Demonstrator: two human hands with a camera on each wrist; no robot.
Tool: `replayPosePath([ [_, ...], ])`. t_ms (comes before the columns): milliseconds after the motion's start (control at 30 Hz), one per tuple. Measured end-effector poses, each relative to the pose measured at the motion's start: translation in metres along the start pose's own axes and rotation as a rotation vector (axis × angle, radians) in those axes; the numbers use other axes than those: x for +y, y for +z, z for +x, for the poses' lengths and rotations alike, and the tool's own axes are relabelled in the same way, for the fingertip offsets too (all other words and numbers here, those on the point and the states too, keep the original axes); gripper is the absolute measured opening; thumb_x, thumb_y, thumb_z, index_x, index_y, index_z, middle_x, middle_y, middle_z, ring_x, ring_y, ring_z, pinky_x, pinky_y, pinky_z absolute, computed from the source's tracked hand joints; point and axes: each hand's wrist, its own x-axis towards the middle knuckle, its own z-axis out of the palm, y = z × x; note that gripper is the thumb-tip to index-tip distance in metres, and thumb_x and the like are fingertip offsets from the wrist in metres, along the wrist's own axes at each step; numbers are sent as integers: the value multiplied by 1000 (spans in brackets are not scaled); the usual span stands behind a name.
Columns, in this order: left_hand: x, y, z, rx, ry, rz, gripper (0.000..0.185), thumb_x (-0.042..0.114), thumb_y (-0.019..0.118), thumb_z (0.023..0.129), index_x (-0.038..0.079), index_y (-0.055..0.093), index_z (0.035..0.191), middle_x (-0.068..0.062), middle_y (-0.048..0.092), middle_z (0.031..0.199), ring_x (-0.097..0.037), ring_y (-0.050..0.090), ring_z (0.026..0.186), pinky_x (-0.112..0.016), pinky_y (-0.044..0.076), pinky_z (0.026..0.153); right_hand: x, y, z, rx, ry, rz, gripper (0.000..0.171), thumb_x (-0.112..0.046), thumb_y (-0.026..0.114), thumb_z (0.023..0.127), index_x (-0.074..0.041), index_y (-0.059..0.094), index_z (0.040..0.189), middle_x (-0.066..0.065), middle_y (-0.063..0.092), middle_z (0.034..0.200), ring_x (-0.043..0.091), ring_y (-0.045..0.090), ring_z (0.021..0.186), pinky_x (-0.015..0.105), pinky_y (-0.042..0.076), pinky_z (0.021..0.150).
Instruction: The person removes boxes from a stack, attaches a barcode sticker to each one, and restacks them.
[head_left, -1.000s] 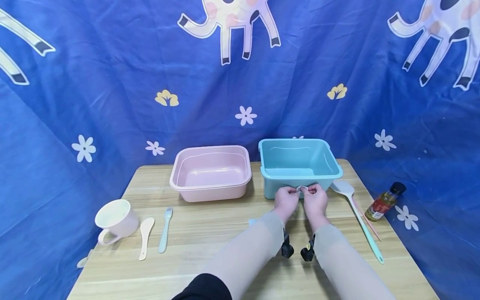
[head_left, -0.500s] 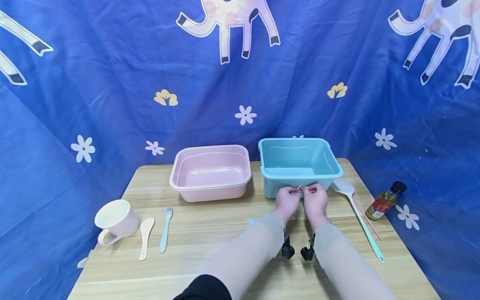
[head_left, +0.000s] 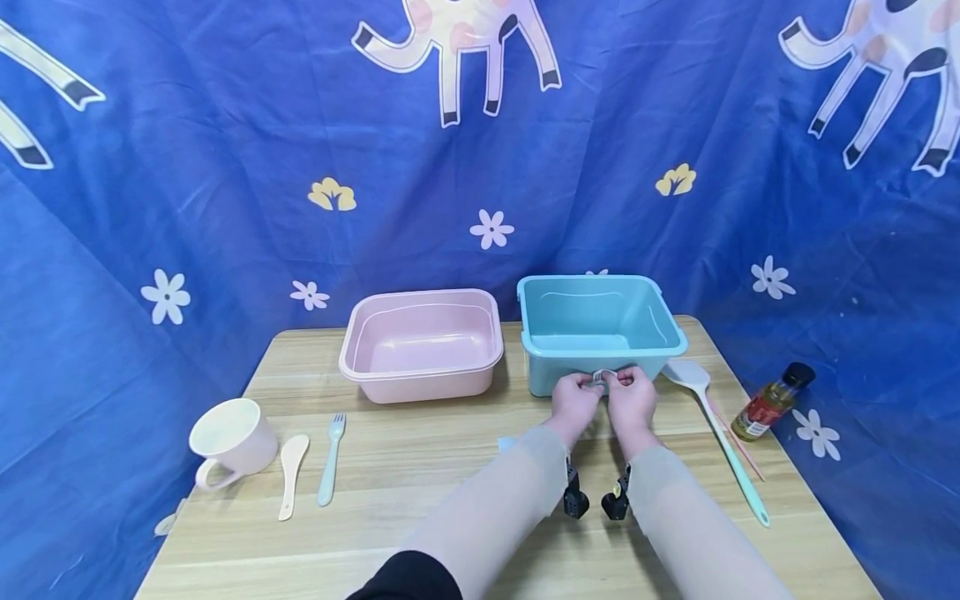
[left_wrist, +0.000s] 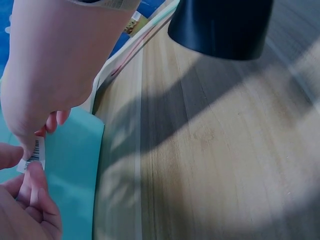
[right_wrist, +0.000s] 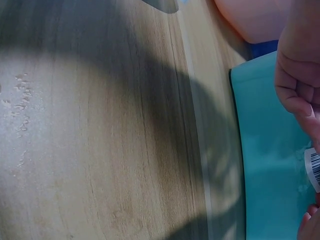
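A white barcode sticker [left_wrist: 36, 152] is at the front wall of the blue basin [head_left: 543, 373], partly covered by fingers. My left hand [head_left: 573, 402] pinches its left side between thumb and fingers. From the other side, my right hand [head_left: 632, 404] pinches the sticker's right end. In the right wrist view, the sticker [right_wrist: 314, 167] shows black bars, and a rough whitish patch marks the basin wall beside it. How much of the sticker still clings to the wall I cannot tell.
Left of the blue basin stands a pink basin [head_left: 423, 388]. A white mug [head_left: 243, 446], a spoon [head_left: 291, 460] and a fork [head_left: 329, 467] are at the left. A long-handled spatula [head_left: 723, 446], a pink stick [head_left: 748, 458] and a bottle [head_left: 765, 408] are at the right.
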Motion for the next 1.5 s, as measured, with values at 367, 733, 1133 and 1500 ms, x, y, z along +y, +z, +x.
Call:
replayPosePath([
  [367, 0, -2, -3, -15, 26, 2, 34, 11, 72, 89, -2, 67, 120, 1, 64, 86, -11, 59, 74, -29, 52, 73, 1, 1, 0, -7, 10, 8, 21, -19, 74, 88, -5, 60, 83, 9, 60, 76, 26, 54, 71, 36, 43, 64],
  [733, -3, -4, -6, -10, 56, 26, 14, 9, 68, 91, 7, 73, 104, 5, 61, 80, -9, 55, 69, -28, 49, 66, 2, -1, 0, -1, 4, -10, 23, -22, 75, 89, -5, 60, 83, 8, 61, 76, 24, 55, 70, 34, 43, 62],
  [1133, -1, 0, -9, -104, 48, 11, 40, 0, 62, 91, 10, 65, 129, 3, 55, 71, -9, 50, 57, -25, 45, 54, 1, -1, 0, -13, 3, -26, 23, -24, 73, 89, -6, 60, 83, 9, 61, 75, 26, 55, 71, 36, 43, 63],
  [1500, -2, -1, -8, -114, 17, -14, 41, 1, 62, 92, 10, 62, 132, 0, 57, 73, -12, 51, 56, -28, 46, 54, 0, -2, -1, -32, 15, -17, 21, -23, 71, 92, -5, 60, 88, 11, 61, 79, 28, 56, 73, 37, 45, 64],
])
